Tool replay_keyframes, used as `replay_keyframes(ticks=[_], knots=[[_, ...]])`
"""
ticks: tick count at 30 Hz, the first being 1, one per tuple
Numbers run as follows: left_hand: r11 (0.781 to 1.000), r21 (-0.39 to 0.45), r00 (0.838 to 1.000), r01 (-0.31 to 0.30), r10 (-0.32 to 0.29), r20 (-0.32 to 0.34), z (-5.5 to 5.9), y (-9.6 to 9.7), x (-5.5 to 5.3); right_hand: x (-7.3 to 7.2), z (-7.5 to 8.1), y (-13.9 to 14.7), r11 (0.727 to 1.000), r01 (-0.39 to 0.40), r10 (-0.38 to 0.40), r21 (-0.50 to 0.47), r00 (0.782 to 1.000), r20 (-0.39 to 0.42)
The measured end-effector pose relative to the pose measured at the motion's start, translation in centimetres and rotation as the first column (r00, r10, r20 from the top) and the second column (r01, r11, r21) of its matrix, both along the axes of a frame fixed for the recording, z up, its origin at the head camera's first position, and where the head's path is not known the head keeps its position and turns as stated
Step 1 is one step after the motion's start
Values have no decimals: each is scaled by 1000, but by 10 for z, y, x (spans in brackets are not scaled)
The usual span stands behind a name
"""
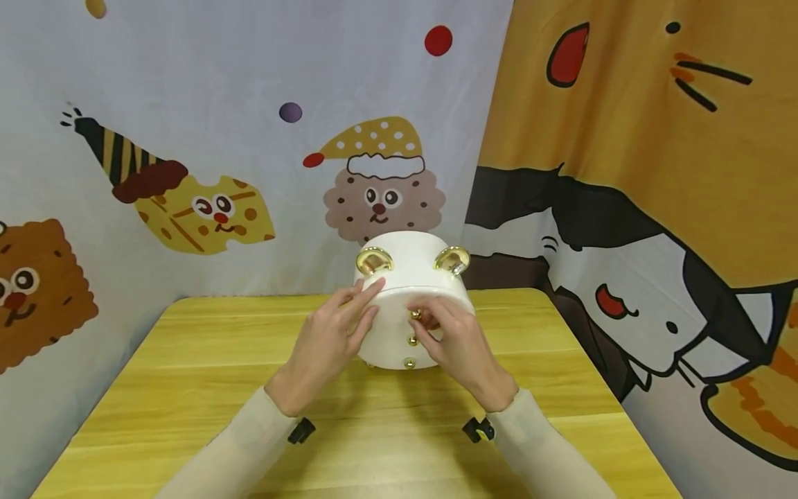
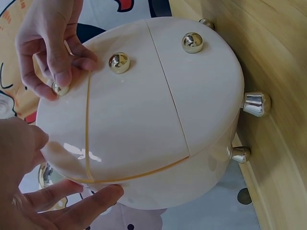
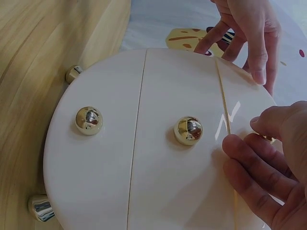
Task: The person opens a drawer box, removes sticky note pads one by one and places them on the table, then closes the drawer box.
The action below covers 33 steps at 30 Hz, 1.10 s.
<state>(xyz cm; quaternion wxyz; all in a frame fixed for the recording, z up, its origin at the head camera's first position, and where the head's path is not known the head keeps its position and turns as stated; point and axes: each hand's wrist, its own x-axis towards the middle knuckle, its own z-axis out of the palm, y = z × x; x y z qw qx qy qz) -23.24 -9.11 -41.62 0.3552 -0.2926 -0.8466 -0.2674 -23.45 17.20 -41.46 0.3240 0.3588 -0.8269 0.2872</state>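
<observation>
Fingers (image 3: 254, 167) of right hand (image 1: 461, 343) pinch top knob (image 1: 415, 314) of white box (image 2: 139, 115); left fingers (image 2: 93, 206) straight, apparently touching it.

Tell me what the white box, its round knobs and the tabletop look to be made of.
White box: glossy, likely plastic or lacquered board; bright glare streaks show on its smooth front.
Round knobs: polished, gold-coloured metal or metal-plated plastic; they mirror their surroundings.
Tabletop: wood or wood-look laminate, softly sheened; yellowish streaks run like grain.
</observation>
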Motion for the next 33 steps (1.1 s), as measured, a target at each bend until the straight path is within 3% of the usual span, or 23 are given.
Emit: replay_keyframes(ticks=[23, 33], knots=[[999, -7, 998, 32, -31, 47, 9, -4, -1, 6, 1, 5, 1000, 4, -2, 27, 998, -59], [999, -9, 997, 38, -38, 73, 12, -7, -3, 11, 2, 6, 998, 13, -10, 60, 999, -40]])
